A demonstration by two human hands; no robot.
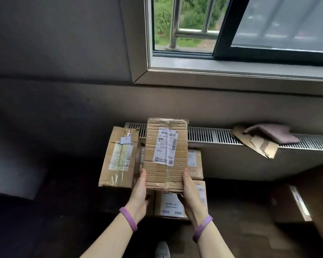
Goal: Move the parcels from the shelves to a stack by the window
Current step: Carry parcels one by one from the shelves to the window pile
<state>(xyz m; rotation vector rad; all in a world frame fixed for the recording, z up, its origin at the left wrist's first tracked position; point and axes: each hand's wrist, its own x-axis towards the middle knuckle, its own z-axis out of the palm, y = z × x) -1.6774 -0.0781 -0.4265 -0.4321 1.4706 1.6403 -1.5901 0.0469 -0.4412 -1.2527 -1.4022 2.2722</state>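
Head view: clamped between both hands, a crumpled brown parcel (166, 155), gripped at its near end. Left hand (139, 194) on the left edge, thumb up along the side, fingers curled under; right hand (191, 196) same on the right edge. White shipping label (167, 147) facing up.

Held over the stack (196, 172) below the window (185, 25), in front of the radiator (222, 146); resting on it or not, can't tell.

In the stack: taped box (119, 157) at left, tilted; labelled box (168, 207) under the held one's near end; third box (194, 159) partly hidden behind it, on the right.

Purple wristbands (128, 218) on both wrists. Atop the radiator, further right: torn cardboard scrap (259, 148) w/ a folded cloth (270, 133) on it. Big box (296, 202) at far right, apart from the stack. Shoe toe (162, 250) at btm centre.
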